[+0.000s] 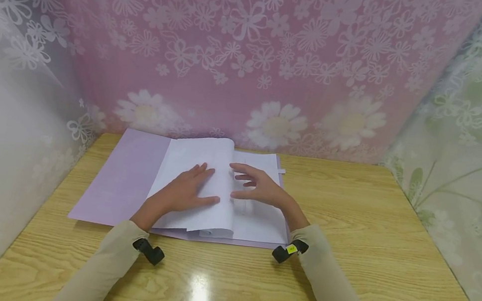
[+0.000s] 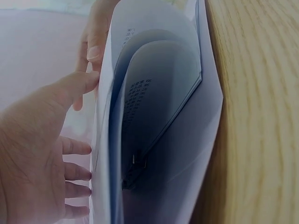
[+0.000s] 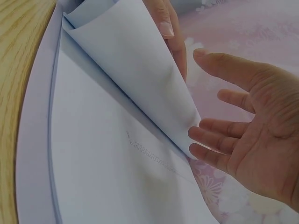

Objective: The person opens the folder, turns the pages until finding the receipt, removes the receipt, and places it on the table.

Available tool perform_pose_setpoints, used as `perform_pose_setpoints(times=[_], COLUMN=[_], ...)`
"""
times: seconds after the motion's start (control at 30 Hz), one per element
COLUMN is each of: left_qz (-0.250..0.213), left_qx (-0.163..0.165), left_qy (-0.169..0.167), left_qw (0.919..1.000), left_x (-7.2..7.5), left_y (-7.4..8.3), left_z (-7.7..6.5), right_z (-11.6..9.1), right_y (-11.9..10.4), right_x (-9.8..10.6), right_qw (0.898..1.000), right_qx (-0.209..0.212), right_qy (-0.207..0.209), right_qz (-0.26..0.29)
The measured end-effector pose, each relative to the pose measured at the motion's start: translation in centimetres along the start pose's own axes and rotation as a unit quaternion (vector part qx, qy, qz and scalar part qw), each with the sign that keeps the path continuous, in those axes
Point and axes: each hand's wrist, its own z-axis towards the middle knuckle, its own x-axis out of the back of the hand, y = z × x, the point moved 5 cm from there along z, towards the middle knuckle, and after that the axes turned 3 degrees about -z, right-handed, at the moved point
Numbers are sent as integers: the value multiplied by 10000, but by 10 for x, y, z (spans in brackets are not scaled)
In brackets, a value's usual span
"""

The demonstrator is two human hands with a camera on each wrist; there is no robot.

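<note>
A light purple folder (image 1: 124, 181) lies spread on the table, its cover turned to the left. White sheets (image 1: 205, 151) inside are folded over leftward, with their right side bulging in a curl. My left hand (image 1: 182, 191) presses on these turned sheets, fingers spread and thumb pointing right. Beside the curl, my right hand (image 1: 261, 188) hovers over the right-hand pages (image 1: 263, 226) with relaxed, parted fingers and nothing in its grasp. Small printed rows (image 3: 152, 156) show on the lower page. Deep between the sheets, the left wrist view shows a small metal fastener (image 2: 139, 161).
The wooden table (image 1: 349, 224) extends right and in front of the folder. A pink flowered backdrop (image 1: 214, 77) rises behind it, with patterned side panels (image 1: 464, 208) at left and right. A small white tab (image 1: 281, 171) sticks out at the folder's right edge.
</note>
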Motion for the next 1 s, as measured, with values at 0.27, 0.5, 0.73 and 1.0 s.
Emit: perform_pose_setpoints(times=[0.27,0.5,0.73,1.0], left_qz=[99,37,36,-114], left_qx=[238,396,382,477], left_qy=[-55,-65,-116,-325], left_qw=[9997,9992,9992,9983], left_x=[1,4,5,6], left_y=[-9,-15,-19,-23], left_z=[1,-1,-2,-3], right_z=[-2,-6,-12,-21], right_y=[5,9,20,33], right_x=[11,26,44,65], right_qw=[9997,9988,9965,9894], right_qx=[-16,-123,-364,-597], right_qy=[188,400,661,1067], right_qz=[-178,-257,-361,-780])
